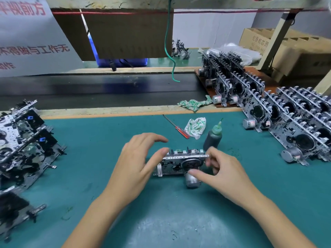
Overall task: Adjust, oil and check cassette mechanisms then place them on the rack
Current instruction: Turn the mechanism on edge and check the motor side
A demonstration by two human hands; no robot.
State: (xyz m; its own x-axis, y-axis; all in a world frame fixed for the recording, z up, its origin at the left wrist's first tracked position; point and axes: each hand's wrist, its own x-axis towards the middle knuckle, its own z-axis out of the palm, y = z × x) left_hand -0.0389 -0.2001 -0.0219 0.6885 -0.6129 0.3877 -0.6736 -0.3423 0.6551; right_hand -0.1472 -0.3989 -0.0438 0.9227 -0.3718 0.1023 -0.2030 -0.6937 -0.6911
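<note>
Two hands meet at one cassette mechanism (180, 162) standing on edge on the green tabletop (107, 136): the left hand (136, 163) touches its left end with straight fingers, the right hand (222, 169) pinches its right end; oil bottle (213, 137) just behind

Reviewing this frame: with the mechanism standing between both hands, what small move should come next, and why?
Probably the right hand lets go and reaches for the oil bottle just behind it. The cassette mechanism stands on edge on the mat, the left hand steadying its end with its thumb, and neither the bottle nor the screwdriver is in hand.
</note>
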